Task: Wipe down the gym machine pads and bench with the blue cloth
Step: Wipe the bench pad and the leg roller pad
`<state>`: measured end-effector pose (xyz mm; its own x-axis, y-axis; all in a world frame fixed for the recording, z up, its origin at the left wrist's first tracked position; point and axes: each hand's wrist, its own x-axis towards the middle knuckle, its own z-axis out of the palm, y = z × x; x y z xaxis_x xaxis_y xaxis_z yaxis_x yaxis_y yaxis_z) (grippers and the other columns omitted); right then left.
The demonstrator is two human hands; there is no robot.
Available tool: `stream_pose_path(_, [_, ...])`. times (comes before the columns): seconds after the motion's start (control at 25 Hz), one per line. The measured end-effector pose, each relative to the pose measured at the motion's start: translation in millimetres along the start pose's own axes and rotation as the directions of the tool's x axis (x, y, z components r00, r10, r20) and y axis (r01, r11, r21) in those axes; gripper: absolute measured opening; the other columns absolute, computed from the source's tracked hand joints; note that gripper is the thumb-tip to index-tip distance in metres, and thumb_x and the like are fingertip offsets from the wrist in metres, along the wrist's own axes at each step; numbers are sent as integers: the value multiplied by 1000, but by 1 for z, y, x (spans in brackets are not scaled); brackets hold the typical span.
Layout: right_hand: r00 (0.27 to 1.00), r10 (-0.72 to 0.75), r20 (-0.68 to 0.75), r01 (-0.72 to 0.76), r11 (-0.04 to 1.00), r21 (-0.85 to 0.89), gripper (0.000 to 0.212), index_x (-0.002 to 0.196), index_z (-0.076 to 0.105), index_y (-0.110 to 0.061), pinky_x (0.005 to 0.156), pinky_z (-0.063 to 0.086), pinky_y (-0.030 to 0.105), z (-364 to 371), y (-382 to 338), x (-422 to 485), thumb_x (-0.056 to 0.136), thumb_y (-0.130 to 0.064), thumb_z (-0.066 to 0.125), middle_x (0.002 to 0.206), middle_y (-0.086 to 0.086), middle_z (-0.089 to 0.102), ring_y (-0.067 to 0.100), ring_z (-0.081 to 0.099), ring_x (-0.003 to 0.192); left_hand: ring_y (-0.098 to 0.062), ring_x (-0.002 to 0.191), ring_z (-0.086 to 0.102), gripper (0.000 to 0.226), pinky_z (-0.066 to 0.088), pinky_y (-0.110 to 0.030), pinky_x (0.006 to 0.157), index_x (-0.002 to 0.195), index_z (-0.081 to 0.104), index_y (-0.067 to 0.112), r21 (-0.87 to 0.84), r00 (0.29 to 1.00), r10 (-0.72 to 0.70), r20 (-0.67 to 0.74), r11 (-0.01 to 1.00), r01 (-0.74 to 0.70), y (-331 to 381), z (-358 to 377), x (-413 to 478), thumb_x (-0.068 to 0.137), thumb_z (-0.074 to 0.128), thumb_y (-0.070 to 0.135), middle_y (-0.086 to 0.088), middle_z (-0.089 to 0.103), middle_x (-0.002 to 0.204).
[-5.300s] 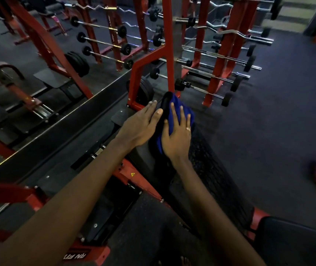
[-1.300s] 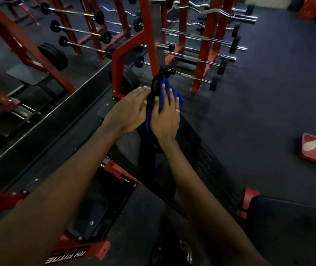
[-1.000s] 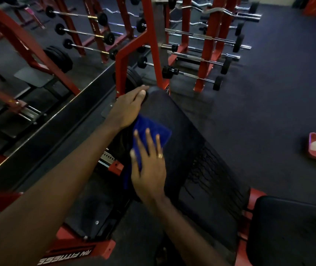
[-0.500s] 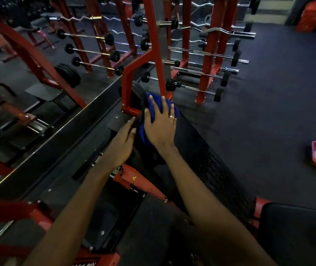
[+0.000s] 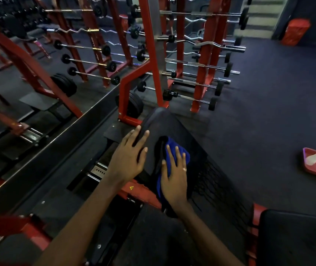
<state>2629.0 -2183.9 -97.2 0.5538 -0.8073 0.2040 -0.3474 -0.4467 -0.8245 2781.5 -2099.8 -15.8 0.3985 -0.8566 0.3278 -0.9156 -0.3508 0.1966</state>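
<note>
Head view: blue cloth (image 5: 175,153) is pressed on the inclined bench pad (image 5: 169,124) under the flat, straight-fingered right hand (image 5: 174,177). It is now drawn down from the pad's top end, so one more stroke is judged done. Left hand (image 5: 128,158) is laid flat and spread alongside. Cloth's lower part is hidden by the palm; seat pad (image 5: 297,239) is cut off.
</note>
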Motion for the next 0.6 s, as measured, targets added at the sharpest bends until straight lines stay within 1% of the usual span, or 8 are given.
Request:
stream_pose_path(0.12, [1000, -22, -13, 21, 999, -44, 54, 157, 23, -39, 122, 22, 53, 2, -14, 82, 105, -52, 25, 167, -3, 14, 26, 2, 155, -31, 141, 34, 53, 33, -40, 116, 150, 41, 17, 6, 999, 26, -33, 1000, -26, 0, 1, 0, 100, 41, 32, -13, 31, 158])
stream_pose_path(0.24, [1000, -3, -2, 3, 997, -71, 51, 156, 25, -41, 121, 23, 54, 0, -28, 154, 106, -47, 30, 167, -1, 18, 29, 7, 155, -31, 138, 37, 52, 34, -40, 115, 149, 43, 16, -4, 998, 20, -58, 1000, -21, -1, 3, 0, 98, 44, 29, -13, 34, 157])
stream_pose_path(0.32, [1000, 12, -13, -13, 998, -69, 49, 155, 30, -39, 121, 24, 53, 0, -33, 169, 106, -44, 33, 165, -1, 23, 29, 12, 154, -31, 138, 38, 52, 34, -40, 116, 148, 44, 15, -13, 997, 35, -67, 999, -36, -2, 4, 1, 98, 45, 28, -14, 35, 156])
stream_pose_path(0.4, [998, -17, -60, 14, 999, -44, 49, 155, 32, -37, 121, 25, 50, 0, -35, 148, 106, -40, 36, 165, -1, 25, 28, 13, 154, -30, 139, 36, 52, 33, -38, 116, 149, 43, 15, -26, 997, 38, -74, 999, -40, -3, 5, 1, 98, 46, 28, -13, 34, 156])
stream_pose_path(0.48, [994, -87, -62, 86, 996, -30, 49, 155, 30, -37, 124, 22, 44, 1, -34, 94, 107, -40, 35, 166, -3, 20, 25, 8, 155, -28, 140, 34, 53, 32, -36, 116, 149, 42, 16, -45, 996, 31, -79, 998, -35, -3, 5, 1, 98, 47, 28, -11, 33, 157])
stream_pose_path(0.56, [989, -147, 13, 148, 988, -41, 51, 157, 25, -39, 125, 14, 38, 1, -30, 23, 107, -42, 33, 168, -7, 12, 20, 0, 156, -27, 141, 34, 53, 32, -37, 117, 149, 43, 16, -61, 995, 38, -94, 997, -44, -3, 6, 0, 97, 49, 26, -12, 34, 157])
stream_pose_path(0.6, [984, -166, 57, 169, 984, -48, 52, 157, 23, -40, 124, 12, 38, 1, -27, -6, 107, -42, 33, 168, -9, 9, 18, -3, 156, -27, 142, 33, 53, 32, -38, 117, 149, 43, 15, -63, 994, 45, -98, 997, -51, -3, 6, 0, 97, 49, 25, -13, 34, 156])
